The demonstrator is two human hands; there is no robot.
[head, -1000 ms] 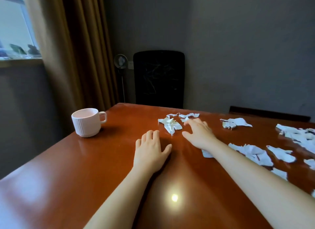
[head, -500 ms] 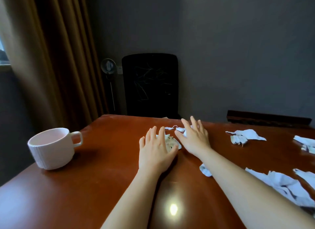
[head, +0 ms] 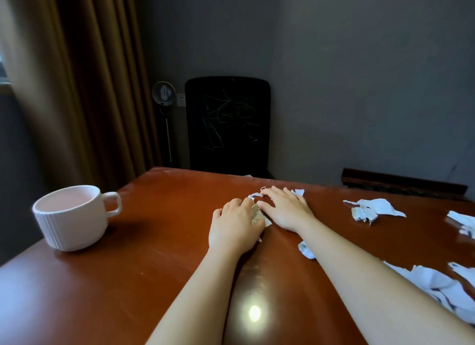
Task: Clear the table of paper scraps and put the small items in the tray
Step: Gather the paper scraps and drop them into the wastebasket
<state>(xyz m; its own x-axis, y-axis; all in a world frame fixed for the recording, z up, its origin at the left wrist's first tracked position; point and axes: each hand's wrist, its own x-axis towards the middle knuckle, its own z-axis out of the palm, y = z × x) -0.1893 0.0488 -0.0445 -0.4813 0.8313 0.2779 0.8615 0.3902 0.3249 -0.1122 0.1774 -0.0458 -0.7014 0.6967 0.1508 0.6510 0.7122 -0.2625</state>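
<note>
A crumpled scrap (head: 257, 214) is gripped by the left hand (head: 235, 227) (fingers curled); small scraps (head: 299, 191) are pressed under the flat, spread right hand (head: 285, 208).

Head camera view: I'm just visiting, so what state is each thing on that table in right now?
White ribbed ceramic mug: upright, handle to the right; contents unclear.
Left hand: fingers curled, pinching the crumpled white paper scrap.
Right hand: flat, fingers straight, resting on small torn scraps.
Torn white paper pieces at right: lying loose on the reddish-brown wooden table.
Black office chair: upright behind the table's far edge.
</note>
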